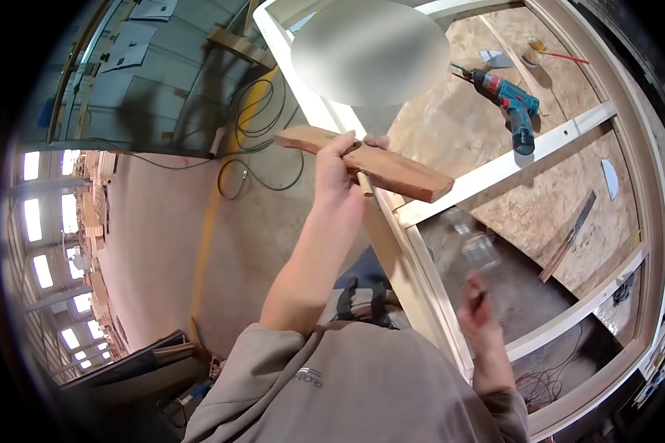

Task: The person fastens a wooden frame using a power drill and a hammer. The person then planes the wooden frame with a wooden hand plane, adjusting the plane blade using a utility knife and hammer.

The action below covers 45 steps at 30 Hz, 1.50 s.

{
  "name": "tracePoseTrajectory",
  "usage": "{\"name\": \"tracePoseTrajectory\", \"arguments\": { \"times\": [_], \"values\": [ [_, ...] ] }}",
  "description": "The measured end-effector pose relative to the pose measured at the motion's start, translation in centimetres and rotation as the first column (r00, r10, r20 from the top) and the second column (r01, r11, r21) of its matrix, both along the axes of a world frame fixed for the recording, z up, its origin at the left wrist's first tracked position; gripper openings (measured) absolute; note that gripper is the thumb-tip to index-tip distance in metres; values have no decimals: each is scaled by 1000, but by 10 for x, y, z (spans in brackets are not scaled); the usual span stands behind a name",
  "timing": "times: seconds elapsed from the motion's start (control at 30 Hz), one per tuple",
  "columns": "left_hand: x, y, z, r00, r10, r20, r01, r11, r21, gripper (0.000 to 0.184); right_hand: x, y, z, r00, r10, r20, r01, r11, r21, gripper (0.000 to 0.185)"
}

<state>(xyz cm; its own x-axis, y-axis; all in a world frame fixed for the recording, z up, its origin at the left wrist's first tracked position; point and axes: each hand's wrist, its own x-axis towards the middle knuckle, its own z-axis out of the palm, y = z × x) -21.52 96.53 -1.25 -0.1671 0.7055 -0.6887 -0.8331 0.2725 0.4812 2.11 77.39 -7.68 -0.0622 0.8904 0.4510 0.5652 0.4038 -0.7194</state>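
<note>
Cropped shirt (pixel 362 384); left hand (pixel 336 171) partly hides wooden piece (pixel 406 173).

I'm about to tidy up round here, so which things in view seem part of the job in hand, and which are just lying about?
Likely in the job:
- wooden piece, held in the left hand
- dowel, beside that hand
- possibly the white frame

Probably just lying about:
- drill
- narrow strip
- floor cord
</note>
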Motion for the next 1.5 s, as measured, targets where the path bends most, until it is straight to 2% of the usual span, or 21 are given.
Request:
{"name": "tracePoseTrajectory", "arguments": {
  "times": [0.03, 0.07, 0.17, 0.27, 0.4, 0.5, 0.6, 0.7, 0.8, 0.9, 0.97, 1.03, 1.1, 1.17, 1.23, 1.27, 1.3, 1.33, 1.4, 1.43, 1.5],
  "values": [
    [2, -1, -4, 1000, -21, 12, 21, 1000, 15, 31, -9, 3, 10, 992, 97, -84, -99, 995, -26, 11],
    [4, -1, -6, 999, -42, 23, 41, 999, 31, 30, -13, 1, 7, 991, 137, -2, -136, 988, -72, 35],
    [14, -3, 2, 998, -37, 43, 37, 999, -6, 23, -28, 1, 10, 979, 147, -138, -163, 981, -107, 32],
    [20, -8, 0, 996, -49, 74, 49, 999, -1, 23, -34, 1, 7, 992, 113, -57, -118, 988, -100, 30],
    [21, -12, 4, 995, -51, 82, 50, 999, 14, 27, -38, 3, 14, 992, 113, -56, -120, 984, -133, 30],
    [18, -12, 3, 997, -54, 61, 53, 998, 21, 28, -37, 4, 9, 993, 107, -46, -109, 993, -39, 30],
    [17, -16, 3, 997, -63, 52, 62, 998, 30, 27, -40, 5, 8, 998, 61, 18, -60, 997, -49, 32],
    [16, -17, 3, 997, -56, 61, 56, 998, 3, 27, -34, -1, 10, 994, 95, -62, -104, 980, -171, 23],
    [20, -16, 8, 999, -30, 19, 31, 999, -26, 27, -43, 9, 5, 999, 43, 28, -44, 999, 22, 11],
    [17, -17, 6, 994, -30, 101, 34, 999, -31, 27, -37, 4, 17, 996, 70, -63, -78, 988, -134, 10],
    [18, -18, 4, 996, -40, 76, 41, 999, -10, 28, -34, -3, 11, 998, 56, -38, -64, 970, -237, 14],
    [19, -17, 0, 997, -43, 70, 44, 999, -2, 29, -34, -3, 2, 998, 60, 0, -59, 976, -208, 13],
    [16, -14, -5, 996, -39, 77, 40, 999, -12, 29, -35, 3, -5, 996, 74, 50, -71, 996, -52, 8],
    [14, -12, -7, 999, -38, 12, 38, 999, 15, 23, -29, 2, -5, 998, 55, 10, -54, 996, -71, 5],
    [14, -14, -9, 996, -67, -53, 67, 998, 3, 21, -18, -9, -1, 998, -49, -30, 47, 996, -73, 4],
    [10, -13, -6, 991, -93, -95, 92, 996, -14, 21, -15, -23, -23, 964, -265, -24, 261, 959, -114, 10],
    [13, -10, -3, 990, -31, -135, 24, 998, -54, 21, -4, -27, -25, 925, -371, -74, 340, 901, -270, 19],
    [12, -13, -3, 993, -41, -114, 40, 999, -6, 23, 8, -30, -27, 871, -478, -116, 394, 819, -418, 30],
    [0, -20, -3, 989, -144, -15, 145, 980, 135, 24, 32, -22, -38, 735, -677, 33, 621, 654, -432, 35],
    [2, -20, -3, 984, -164, -74, 173, 974, 145, 24, 42, -16, -47, 653, -751, 96, 706, 558, -437, 38],
    [-1, -22, 2, 959, -186, -213, 220, 964, 149, 24, 68, -5, -72, 609, -757, 236, 784, 529, -324, 43]
  ]
}}
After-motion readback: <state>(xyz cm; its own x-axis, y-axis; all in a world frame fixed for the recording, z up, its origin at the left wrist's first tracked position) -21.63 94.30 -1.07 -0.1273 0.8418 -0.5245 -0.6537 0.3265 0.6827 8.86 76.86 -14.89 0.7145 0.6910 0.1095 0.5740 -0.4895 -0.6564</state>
